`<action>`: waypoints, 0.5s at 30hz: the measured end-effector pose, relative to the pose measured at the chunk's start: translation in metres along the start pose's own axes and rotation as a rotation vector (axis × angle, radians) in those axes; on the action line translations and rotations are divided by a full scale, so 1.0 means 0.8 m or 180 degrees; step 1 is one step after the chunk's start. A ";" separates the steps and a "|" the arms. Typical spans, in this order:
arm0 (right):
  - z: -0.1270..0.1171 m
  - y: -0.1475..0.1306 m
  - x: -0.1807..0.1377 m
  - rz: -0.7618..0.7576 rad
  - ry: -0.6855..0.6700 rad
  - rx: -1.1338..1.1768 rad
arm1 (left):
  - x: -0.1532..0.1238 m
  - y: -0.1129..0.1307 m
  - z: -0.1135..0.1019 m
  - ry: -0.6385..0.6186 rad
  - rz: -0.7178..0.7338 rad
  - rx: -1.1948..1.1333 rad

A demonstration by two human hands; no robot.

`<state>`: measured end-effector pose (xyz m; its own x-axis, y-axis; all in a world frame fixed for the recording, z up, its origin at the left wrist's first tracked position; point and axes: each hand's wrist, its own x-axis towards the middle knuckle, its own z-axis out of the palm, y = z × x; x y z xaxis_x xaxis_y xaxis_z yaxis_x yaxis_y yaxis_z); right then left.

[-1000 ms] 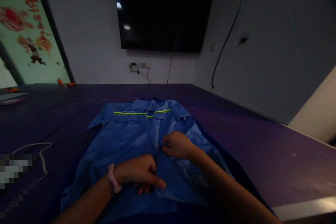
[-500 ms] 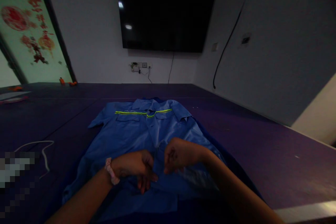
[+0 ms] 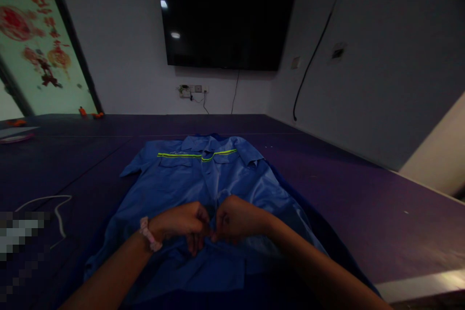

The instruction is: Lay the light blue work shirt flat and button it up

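Note:
A blue work shirt with a yellow-green reflective stripe across the chest lies flat on the dark purple table, collar away from me. My left hand, with a pink band at the wrist, and my right hand meet at the shirt's front opening near the lower middle. Both hands have their fingers curled and pinched on the front edges of the shirt, knuckles almost touching. The fingertips are partly hidden by the fabric and the dim light.
A white cord lies on the table at the left. A black wall screen hangs ahead above a wall socket. A pale strip marks the table's near right edge. A decorated glass door is at the far left.
My two hands have drawn together at the shirt's front opening; the right hand came down and left, the left hand's fingers curled from pressing flat into a pinch.

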<state>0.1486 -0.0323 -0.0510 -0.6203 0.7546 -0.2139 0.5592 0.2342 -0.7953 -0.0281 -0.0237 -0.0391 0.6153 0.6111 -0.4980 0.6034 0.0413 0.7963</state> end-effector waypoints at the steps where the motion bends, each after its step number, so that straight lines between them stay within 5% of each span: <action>1: 0.001 -0.002 0.000 0.0031 0.0032 -0.0005 | -0.001 0.001 0.000 0.0032 -0.0001 0.0009; 10: 0.006 0.002 0.006 0.0115 0.0108 0.0006 | 0.001 0.001 -0.004 0.0085 0.0020 -0.0119; 15: 0.005 -0.002 0.005 0.0193 -0.0074 0.0064 | 0.003 -0.005 -0.008 -0.0242 0.0236 -0.0048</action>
<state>0.1432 -0.0322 -0.0525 -0.5983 0.7526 -0.2749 0.5850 0.1758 -0.7917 -0.0319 -0.0175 -0.0413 0.6950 0.5512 -0.4617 0.5475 0.0104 0.8367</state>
